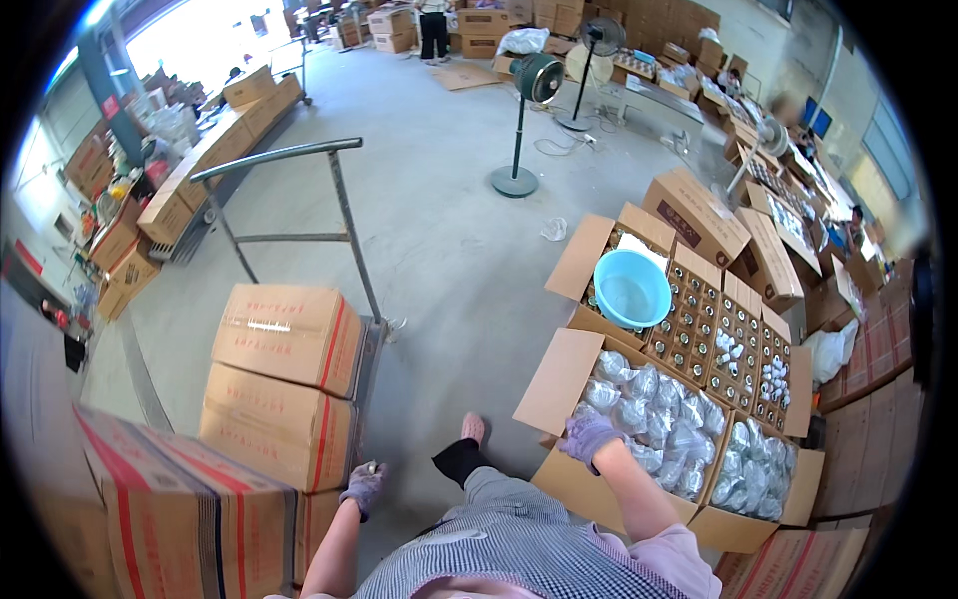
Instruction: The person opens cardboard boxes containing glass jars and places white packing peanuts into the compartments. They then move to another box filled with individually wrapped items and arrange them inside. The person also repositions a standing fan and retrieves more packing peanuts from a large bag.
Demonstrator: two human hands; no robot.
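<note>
My right hand, in a purple knit glove, is at the left corner of an open carton, by its raised flap. Its fingers point down and left; whether they grip the cardboard is unclear. Clear-plastic-wrapped pieces fill that carton. On the other side, my left hand, gloved alike, hangs beside stacked sealed cartons. Its fingers are curled around a small shiny object, too small to identify.
A blue basin sits on divided cartons of metal-topped pieces. Another open carton holds wrapped pieces. The sealed cartons rest on a trolley with a metal handle. Ahead stand pedestal fans; a person stands farther back.
</note>
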